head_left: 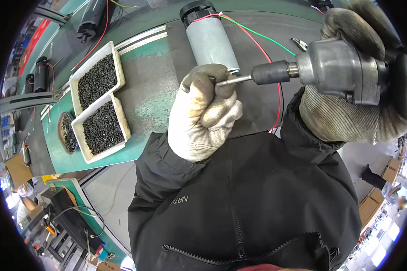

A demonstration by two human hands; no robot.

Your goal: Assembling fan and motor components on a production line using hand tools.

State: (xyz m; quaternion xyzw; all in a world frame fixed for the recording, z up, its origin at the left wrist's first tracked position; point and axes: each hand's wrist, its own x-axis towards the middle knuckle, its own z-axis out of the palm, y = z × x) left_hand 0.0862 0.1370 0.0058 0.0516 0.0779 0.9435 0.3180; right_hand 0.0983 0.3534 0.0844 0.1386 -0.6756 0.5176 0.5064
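Observation:
My right hand (348, 113), in a stained work glove, grips a grey power screwdriver (330, 67) held level, its bit pointing left. At the tip of that bit, my left hand (208, 104) is closed in a pinch, also gloved. Whatever small part sits between its fingers is mostly hidden; a screw is not clearly visible. Just beyond the left hand lies a cylindrical motor (212, 43) with a light grey body and a black end cap. Red and green wires (251, 31) run from that cap to the right.
Two white trays (120, 74) of small black screws stand on the bench's left side, beside a small round dish (61, 131) of similar pieces. More black motors (92, 20) lie on the far left. A metal rail (142, 38) crosses behind the trays. Another person (389, 192) is at the far right.

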